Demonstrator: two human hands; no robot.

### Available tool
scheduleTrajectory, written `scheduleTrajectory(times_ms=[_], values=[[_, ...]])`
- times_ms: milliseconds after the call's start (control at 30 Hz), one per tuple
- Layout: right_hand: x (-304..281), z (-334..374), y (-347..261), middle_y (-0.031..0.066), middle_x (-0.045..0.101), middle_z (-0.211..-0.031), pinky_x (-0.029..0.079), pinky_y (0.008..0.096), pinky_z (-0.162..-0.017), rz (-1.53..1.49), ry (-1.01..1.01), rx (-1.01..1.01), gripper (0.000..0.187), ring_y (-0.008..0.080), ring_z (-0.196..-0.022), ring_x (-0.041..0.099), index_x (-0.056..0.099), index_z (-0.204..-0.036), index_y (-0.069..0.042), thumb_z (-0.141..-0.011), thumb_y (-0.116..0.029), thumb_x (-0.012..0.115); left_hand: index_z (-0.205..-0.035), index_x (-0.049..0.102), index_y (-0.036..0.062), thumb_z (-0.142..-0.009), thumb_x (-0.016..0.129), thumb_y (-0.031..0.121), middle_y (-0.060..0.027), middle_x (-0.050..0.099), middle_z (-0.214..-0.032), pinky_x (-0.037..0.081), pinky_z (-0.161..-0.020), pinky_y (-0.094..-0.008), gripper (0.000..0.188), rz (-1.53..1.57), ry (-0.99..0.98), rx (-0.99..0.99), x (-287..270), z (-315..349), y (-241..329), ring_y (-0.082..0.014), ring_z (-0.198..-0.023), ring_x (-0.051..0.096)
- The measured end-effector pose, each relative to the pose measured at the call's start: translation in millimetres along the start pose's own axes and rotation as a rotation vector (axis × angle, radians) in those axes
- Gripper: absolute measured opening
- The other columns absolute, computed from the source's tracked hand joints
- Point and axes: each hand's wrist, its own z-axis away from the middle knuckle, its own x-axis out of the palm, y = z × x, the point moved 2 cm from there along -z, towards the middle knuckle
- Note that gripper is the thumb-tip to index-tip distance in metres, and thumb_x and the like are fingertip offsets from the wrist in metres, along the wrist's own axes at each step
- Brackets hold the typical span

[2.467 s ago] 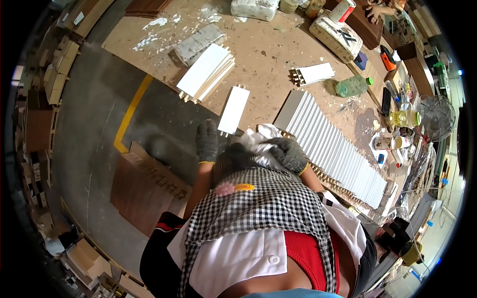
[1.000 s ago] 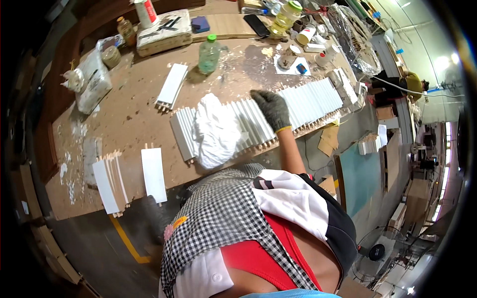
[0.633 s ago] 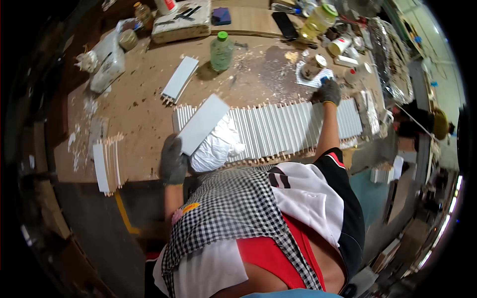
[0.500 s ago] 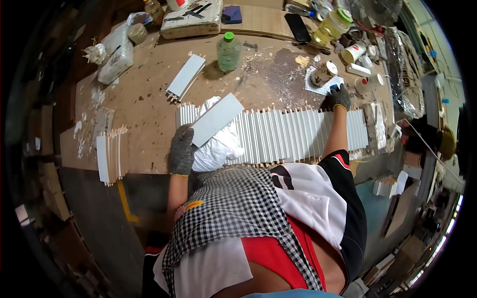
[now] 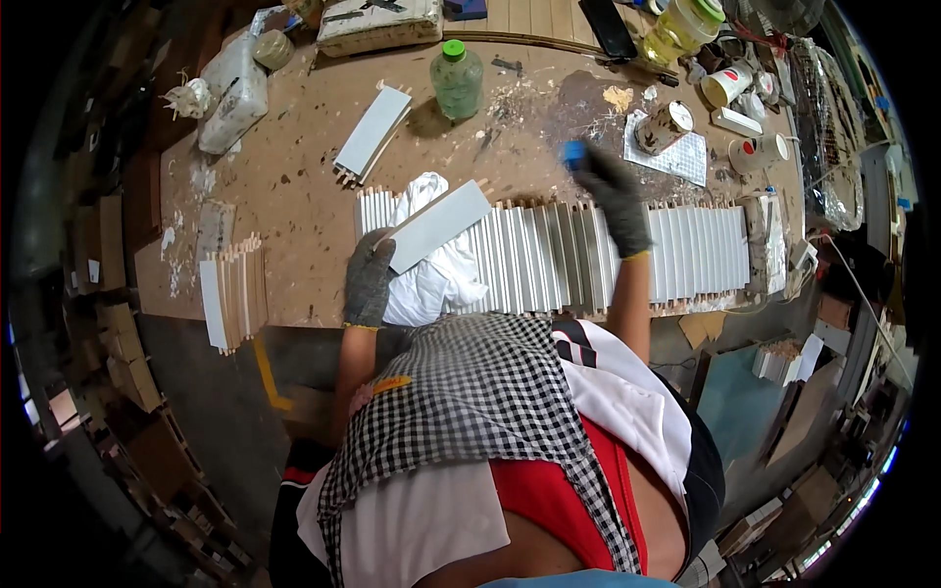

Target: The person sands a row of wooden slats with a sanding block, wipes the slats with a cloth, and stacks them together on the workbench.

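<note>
My left hand, in a dark grey glove, grips the near-left end of a flat, white-painted wooden slat. The slat is tilted above a crumpled white cloth that lies over part of a long row of slats. These stand on edge, packed side by side, with bare wooden pegs at their ends. My right hand, gloved alike, hovers over the row, its fingers closed on a small blue object. Motion blurs that hand, and the blue object's kind cannot be made out.
A loose slat pair lies beyond the row, and a small bundle of slats stands at the left. Farther off are a green-capped bottle, a stained cup on a checked paper, and a white jug.
My right hand has lifted from beside the stained cup and moved left, carrying the blue object over the row. My left hand still holds the slat in nearly the same place.
</note>
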Motion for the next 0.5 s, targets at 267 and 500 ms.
scheduleTrajectory(times_ms=[267,500], values=[[99.0,-11.9,-14.9,0.0169,0.071,-0.122,0.058,0.0398,-0.089,0.591,-0.334,-0.442,0.051,0.0326,-0.099,0.071,0.068,-0.136,-0.011,-0.086,-0.007,0.077,-0.118,0.068,0.0012,-0.1,0.072,0.027,-0.0024,0.067,-0.104,0.049,-0.089,-0.0282,0.032,-0.121,0.001,0.056,4.9,4.4,6.9,-0.0124,-0.097,0.06],[102.7,-15.7,-18.3,0.0182,0.072,-0.113,0.06,0.0413,-0.084,0.577,-0.377,-0.405,0.054,0.033,-0.09,0.073,0.067,-0.135,-0.008,-0.081,-0.004,0.076,-0.119,0.068,0.0008,-0.1,0.073,0.026,-0.0031,0.067,-0.106,0.049,-0.09,-0.0283,0.032,-0.285,0.002,0.081,5.3,-0.4,11.7,-0.0129,-0.099,0.06]])
